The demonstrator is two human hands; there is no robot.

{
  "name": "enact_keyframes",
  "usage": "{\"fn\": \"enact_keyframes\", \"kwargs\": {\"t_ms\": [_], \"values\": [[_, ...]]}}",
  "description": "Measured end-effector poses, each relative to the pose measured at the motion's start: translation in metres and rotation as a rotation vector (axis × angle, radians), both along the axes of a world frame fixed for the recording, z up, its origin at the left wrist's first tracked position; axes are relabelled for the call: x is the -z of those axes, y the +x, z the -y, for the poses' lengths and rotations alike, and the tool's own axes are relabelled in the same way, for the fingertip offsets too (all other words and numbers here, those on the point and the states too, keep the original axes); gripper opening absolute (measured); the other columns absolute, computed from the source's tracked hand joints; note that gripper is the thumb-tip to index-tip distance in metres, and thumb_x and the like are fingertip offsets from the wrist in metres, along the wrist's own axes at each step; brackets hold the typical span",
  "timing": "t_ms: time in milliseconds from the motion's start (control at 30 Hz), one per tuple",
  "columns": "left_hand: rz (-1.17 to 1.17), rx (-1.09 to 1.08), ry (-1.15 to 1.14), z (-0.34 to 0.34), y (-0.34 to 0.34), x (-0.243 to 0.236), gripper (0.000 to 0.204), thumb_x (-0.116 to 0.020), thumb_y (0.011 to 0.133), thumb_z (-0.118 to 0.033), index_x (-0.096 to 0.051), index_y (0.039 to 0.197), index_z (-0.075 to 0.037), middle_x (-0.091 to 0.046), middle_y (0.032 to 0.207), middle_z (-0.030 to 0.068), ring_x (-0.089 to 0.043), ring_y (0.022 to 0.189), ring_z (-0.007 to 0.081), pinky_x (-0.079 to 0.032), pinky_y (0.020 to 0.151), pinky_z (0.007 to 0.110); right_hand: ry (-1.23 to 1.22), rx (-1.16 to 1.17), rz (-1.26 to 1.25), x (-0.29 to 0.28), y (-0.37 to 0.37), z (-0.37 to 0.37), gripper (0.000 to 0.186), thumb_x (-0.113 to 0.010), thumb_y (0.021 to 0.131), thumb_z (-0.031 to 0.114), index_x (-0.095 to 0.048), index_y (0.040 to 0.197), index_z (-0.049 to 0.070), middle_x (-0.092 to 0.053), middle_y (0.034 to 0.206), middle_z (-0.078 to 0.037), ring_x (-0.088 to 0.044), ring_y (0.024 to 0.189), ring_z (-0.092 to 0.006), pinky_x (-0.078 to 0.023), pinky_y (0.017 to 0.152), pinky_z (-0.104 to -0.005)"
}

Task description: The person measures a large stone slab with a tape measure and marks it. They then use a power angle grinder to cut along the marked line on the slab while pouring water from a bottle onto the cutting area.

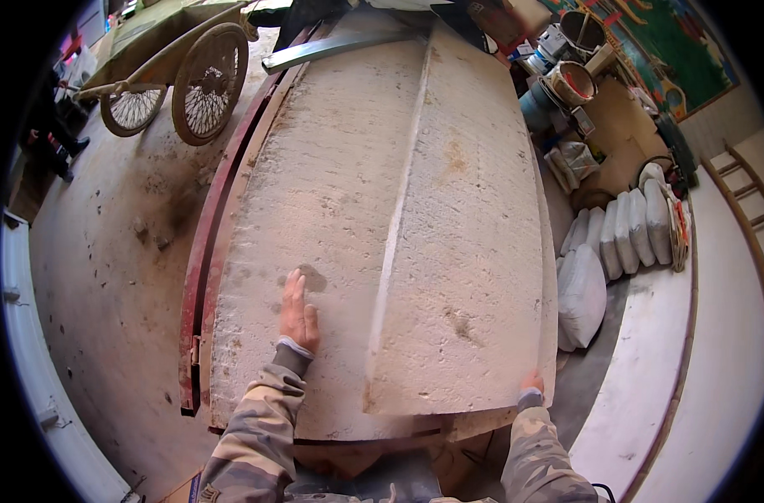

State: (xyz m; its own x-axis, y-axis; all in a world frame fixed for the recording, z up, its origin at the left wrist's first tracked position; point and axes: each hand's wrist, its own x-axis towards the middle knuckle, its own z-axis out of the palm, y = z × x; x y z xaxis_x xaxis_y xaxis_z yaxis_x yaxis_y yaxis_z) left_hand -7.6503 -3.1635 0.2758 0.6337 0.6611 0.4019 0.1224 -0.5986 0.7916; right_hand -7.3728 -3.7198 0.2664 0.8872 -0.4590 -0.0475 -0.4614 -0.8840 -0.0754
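At eight o'clock from the middle of the view, the left hand point(299, 312) is spread flat with fingers extended, gripping nothing, over the lower pale slab point(315, 201); contact is unclear. Toward four-thirty, the right hand point(531, 384) is at the near corner of the upper pale slab point(462, 277), its fingers partly hidden, so I cannot tell how tightly it closes. That slab overlaps the lower one. Farther out, a metal bar point(340, 50) lies at twelve, white sacks point(625, 235) at three, and a two-wheeled cart point(210, 84) between ten and eleven.
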Motion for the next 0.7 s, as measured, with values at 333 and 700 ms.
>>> {"fn": "enact_keyframes", "kwargs": {"t_ms": [333,700], "values": [[-0.17,0.339,-0.058,0.143,0.007,-0.089,0.061,-0.057,0.088,-0.021,-0.035,0.14,0.003,-0.027,0.149,0.0262,-0.025,0.139,0.0427,-0.021,0.115,0.048,-0.119,-0.016,0.149,-0.028,-0.045,-0.034,0.058,-0.045,0.092,0.05,-0.057,0.108,-0.004,-0.059,0.109,-0.025,-0.055,0.106,-0.0401,-0.043,0.093,-0.0484],[-0.469,0.241,0.253,0.188,0.018,-0.096,0.058,-0.051,0.092,-0.034,-0.041,0.137,0.001,-0.027,0.152,0.0212,-0.022,0.143,0.035,-0.017,0.116,0.048,-0.09,-0.102,0.148,-0.036,-0.026,-0.027,0.054,-0.045,0.092,0.046,-0.057,0.108,-0.004,-0.058,0.114,-0.026,-0.055,0.108,-0.0415,-0.041,0.096,-0.0487]]}}
